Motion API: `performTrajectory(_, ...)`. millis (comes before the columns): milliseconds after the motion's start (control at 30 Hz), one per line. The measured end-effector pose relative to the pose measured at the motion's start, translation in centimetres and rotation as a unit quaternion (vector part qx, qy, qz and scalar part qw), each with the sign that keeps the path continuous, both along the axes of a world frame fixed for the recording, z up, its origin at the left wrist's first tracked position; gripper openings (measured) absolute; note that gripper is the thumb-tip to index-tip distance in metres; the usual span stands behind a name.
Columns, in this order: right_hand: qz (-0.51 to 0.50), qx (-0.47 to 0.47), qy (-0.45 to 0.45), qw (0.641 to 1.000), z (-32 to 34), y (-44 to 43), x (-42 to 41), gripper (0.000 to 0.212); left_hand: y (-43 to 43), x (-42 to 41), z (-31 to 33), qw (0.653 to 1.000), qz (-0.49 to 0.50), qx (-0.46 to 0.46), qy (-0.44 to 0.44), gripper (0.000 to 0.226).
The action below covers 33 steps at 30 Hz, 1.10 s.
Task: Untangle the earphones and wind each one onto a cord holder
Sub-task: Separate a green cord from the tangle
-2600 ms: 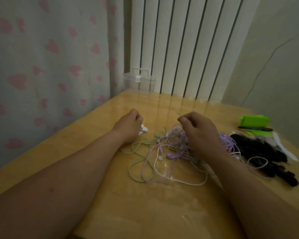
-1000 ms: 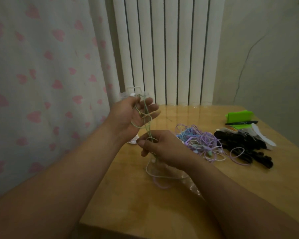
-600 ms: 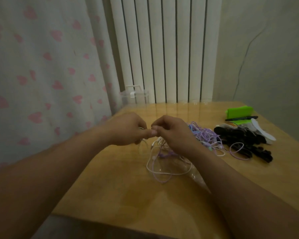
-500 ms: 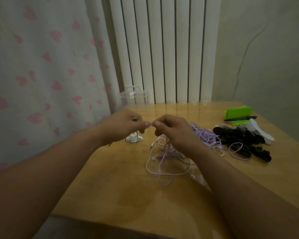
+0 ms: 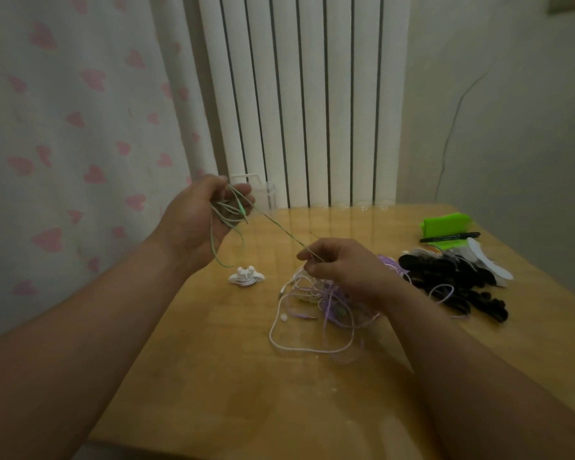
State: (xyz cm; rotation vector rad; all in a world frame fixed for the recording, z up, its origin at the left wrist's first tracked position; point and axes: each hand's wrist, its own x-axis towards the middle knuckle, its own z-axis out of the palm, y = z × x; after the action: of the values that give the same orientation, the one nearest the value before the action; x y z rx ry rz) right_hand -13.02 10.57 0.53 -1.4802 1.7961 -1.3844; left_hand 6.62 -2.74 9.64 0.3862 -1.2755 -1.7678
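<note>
The fingers (image 5: 243,191) of the left hand (image 5: 193,227) are curled round a little bunch of loops of the green earphone cord (image 5: 279,231). The right hand (image 5: 346,270) pinches the same cord lower down between thumb and fingertips. One piece runs tight between the two hands, up off the surface (image 5: 246,376).

This cord looks very light, thin and floppy. I think it will slip and curl back if let go, and it can catch on other cords. A hard tug could hurt the wire. It is best to hold it close to the knot and pull gently.

Under the right hand lies the tangle of purple and white cords (image 5: 326,310). Near it sits a white earphone (image 5: 246,277), already wound up. Farther right is a pile of black cord holders (image 5: 445,277).
</note>
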Motion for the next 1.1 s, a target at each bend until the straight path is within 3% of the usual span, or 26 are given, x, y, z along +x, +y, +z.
performTrajectory(67, -0.014, 0.021, 0.034, 0.999, -0.1, -0.1, -0.2, 0.030, -0.2, -0.1, 0.7, 1.000, 0.007, -0.015, -0.010, 0.027)
performTrajectory(200, -0.044, 0.073, 0.144, 0.986, -0.5, -0.3, -0.2, 0.037, 0.3, -0.9, 1.7, 0.999, 0.006, -0.031, -0.005, 0.031)
performTrajectory(333, -0.076, 0.089, 0.199, 0.973, -0.8, -0.2, -0.6, 0.038, 0.3, -1.4, 1.7, 1.000, 0.005, -0.013, -0.002, 0.032)
performTrajectory(500, -0.068, 0.097, 0.213, 0.970, -0.7, 0.0, -0.9, 0.044, -0.6, -1.0, -1.1, 0.994, 0.070, -0.023, -0.077, 0.032)
performTrajectory(633, -0.055, 0.136, 0.225, 0.963, -0.9, 0.2, -1.6, 0.048, -2.0, 0.0, -1.2, 0.992, 0.107, -0.011, -0.066, 0.030)
performTrajectory(833, -0.025, 0.158, 0.204, 0.966, -0.9, 0.7, -2.0, 0.026, -3.9, 1.3, 0.0, 0.990, 0.142, 0.018, 0.000, 0.035)
performTrajectory(900, -0.004, 0.162, 0.182, 0.970, -0.9, 0.9, -2.1, 0.029, -3.9, 1.3, -0.6, 0.986, 0.165, -0.005, -0.030, 0.032)
performTrajectory(967, 0.008, 0.168, 0.167, 0.972, -0.7, 1.4, -2.5, 0.030, -3.4, 1.2, -2.3, 0.958, 0.213, -0.119, -0.152, 0.028)
performTrajectory(1033, 0.014, 0.180, 0.161, 0.970, -0.5, 1.7, -2.9, 0.025, -2.4, 1.0, -5.0, 0.880, 0.215, -0.274, -0.324, 0.036)
performTrajectory(1100, 0.017, 0.184, 0.153, 0.971, -0.5, 1.8, -3.1, 0.019, -0.8, 0.3, -7.7, 0.798, 0.158, -0.382, -0.439, 0.052)
